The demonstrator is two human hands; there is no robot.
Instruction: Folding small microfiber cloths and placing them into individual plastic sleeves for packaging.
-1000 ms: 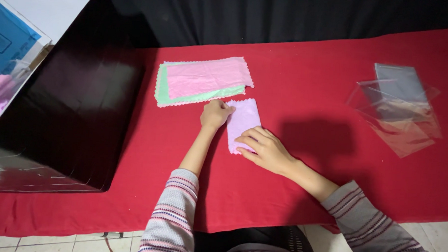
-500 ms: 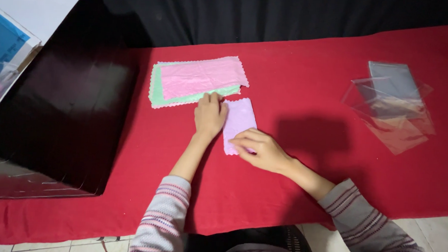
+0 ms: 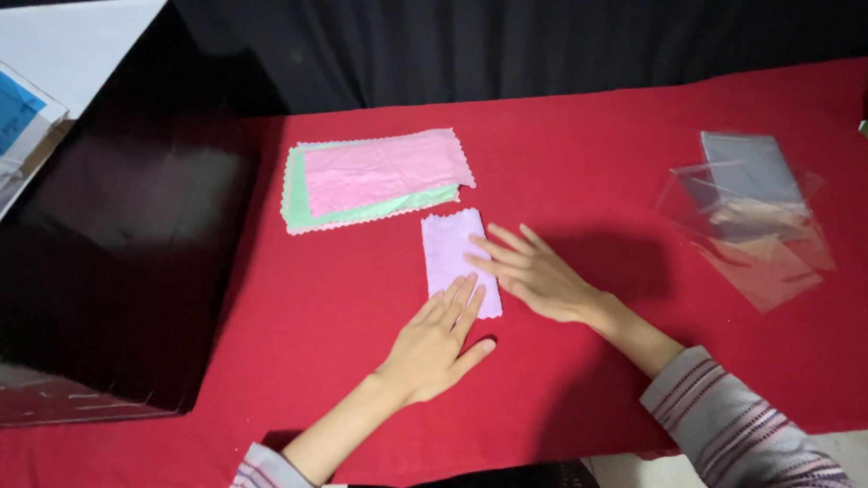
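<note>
A red cloth-covered worktop (image 3: pixel 591 144) fills most of the view, its surface matte and smooth, with a black curtain hanging behind it. At the left stands a large black box (image 3: pixel 106 261), flat-sided and slightly glossy, with a white panel and a blue printed sheet at its far edge.

Next in size is a stack of thin cloths (image 3: pixel 374 177), rectangular with pinked zigzag edges: a pink one on top, a green one showing beneath, and a further pink edge under that, so at least three layers can be made out. Near the right edge lies a loose pile of clear plastic sleeves (image 3: pixel 748 216), shiny and overlapping; their number cannot be told.

Just below the stack, apart from it, lies one small folded lilac cloth (image 3: pixel 451 254), a narrow upright rectangle with the same zigzag edge. Nothing lies between it and the stack.

The left hand (image 3: pixel 437 340) lies flat and spread on the worktop, its fingertips resting on the lilac cloth's lower end. The right hand (image 3: pixel 534 272) is also flat with fingers apart, its fingertips touching the cloth's right edge. Neither hand grips anything. Both wrists end in striped knit sleeves.
</note>
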